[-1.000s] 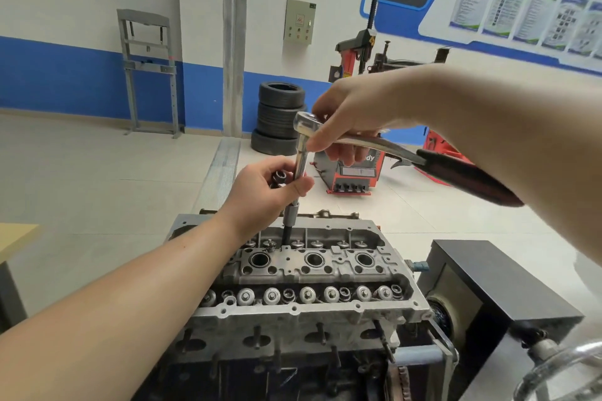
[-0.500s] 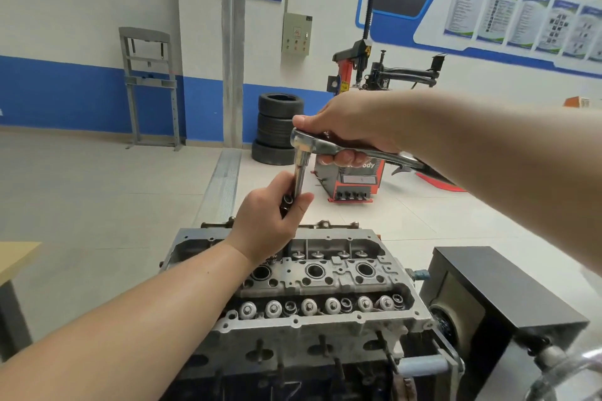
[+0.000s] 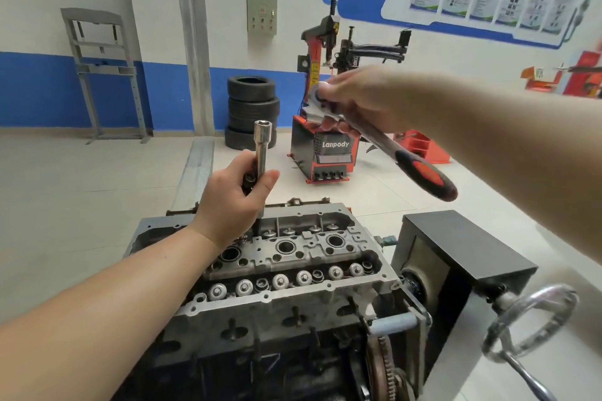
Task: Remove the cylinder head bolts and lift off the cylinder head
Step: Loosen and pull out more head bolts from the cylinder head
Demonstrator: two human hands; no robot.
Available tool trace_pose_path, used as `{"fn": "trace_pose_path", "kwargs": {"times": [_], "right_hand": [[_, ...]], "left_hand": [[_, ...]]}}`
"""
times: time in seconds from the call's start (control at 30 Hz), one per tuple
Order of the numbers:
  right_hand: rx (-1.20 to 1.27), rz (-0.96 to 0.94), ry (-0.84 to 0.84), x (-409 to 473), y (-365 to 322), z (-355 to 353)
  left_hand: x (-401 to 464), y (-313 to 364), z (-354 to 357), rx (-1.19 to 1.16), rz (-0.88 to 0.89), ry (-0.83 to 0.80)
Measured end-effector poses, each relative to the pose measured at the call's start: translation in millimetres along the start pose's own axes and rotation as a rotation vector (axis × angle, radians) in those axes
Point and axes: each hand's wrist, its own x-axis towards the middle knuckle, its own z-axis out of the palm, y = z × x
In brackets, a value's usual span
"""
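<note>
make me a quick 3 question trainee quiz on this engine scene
1. True or false: the ratchet is joined to the extension bar.
2. Which hand holds the ratchet? A) left B) right C) both
3. Fill in: the bar stands upright over the cylinder ____, gripped by the left hand.

Key:
1. False: the bar's top end is bare and the ratchet is held apart from it, up in the right hand.
2. B
3. head
</note>
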Motion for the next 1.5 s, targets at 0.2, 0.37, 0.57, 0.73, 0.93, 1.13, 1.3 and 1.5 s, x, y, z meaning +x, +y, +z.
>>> {"fn": "trace_pose_path", "kwargs": {"times": [0.2,0.37,0.57,0.73,0.93,1.13,1.3,1.5], "right_hand": [[-0.844,0.053,0.192,-11.1,136.4,-15.6],[-0.823,0.106,0.291,-20.0,241.5,-40.6],[-0.868,0.159,0.318,-18.5,309.3,-52.3],[-0.776,0.165,0.39,-15.2,325.4,-57.6],[-0.858,0.199,0.445,-13.9,328.0,-57.5],[-0.894,0.179,0.484,-16.3,327.4,-50.6],[-0.794,0.066,0.624,-20.3,296.3,-27.6],[-0.227,-0.215,0.465,-9.7,173.0,86.8]], "left_hand": [[-0.2,-0.4,0.8,0.017,-0.025,0.001],[-0.3,-0.8,2.9,0.023,-0.056,0.006],[-1.3,3.3,2.9,0.008,-0.092,0.01],[-1.4,3.9,2.5,0.019,-0.094,0.009],[-0.3,3.0,2.0,0.021,-0.091,0.007],[-0.8,0.8,0.2,0.016,-0.084,0.009],[-0.9,4.8,0.9,-0.002,-0.085,0.0],[-0.7,2.4,-0.2,0.019,-0.099,-0.017]]}}
